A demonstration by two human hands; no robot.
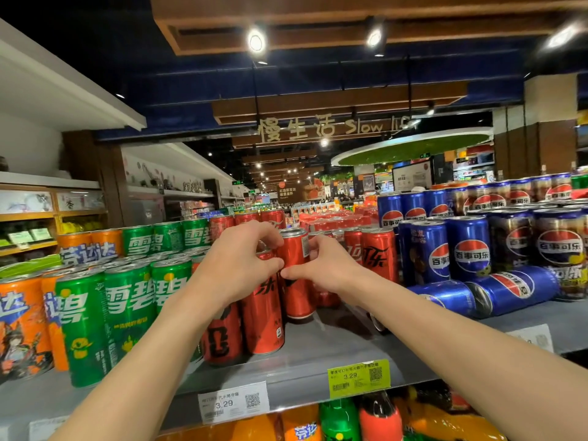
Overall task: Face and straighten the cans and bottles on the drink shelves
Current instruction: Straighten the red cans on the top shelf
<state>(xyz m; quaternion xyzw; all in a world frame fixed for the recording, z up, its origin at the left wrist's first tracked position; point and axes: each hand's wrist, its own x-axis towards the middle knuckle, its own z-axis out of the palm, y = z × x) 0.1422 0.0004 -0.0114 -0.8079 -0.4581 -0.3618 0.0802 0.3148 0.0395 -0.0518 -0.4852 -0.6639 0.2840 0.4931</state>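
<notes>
Far left of grip: orange cans (22,326), then green cans (127,316), upright on grey shelf (318,361). Left hand (237,265): fingers curled round upper part of red can (265,316) in front row. Touching it on right: second red can (297,275), upright, set further back, pinched between thumb and fingers of right hand (327,265). Right of grip: red cans (378,253), upright blue cans (467,249), two blue cans lying on side (509,289). Below grip: yellow price tag (359,378) on shelf edge.
</notes>
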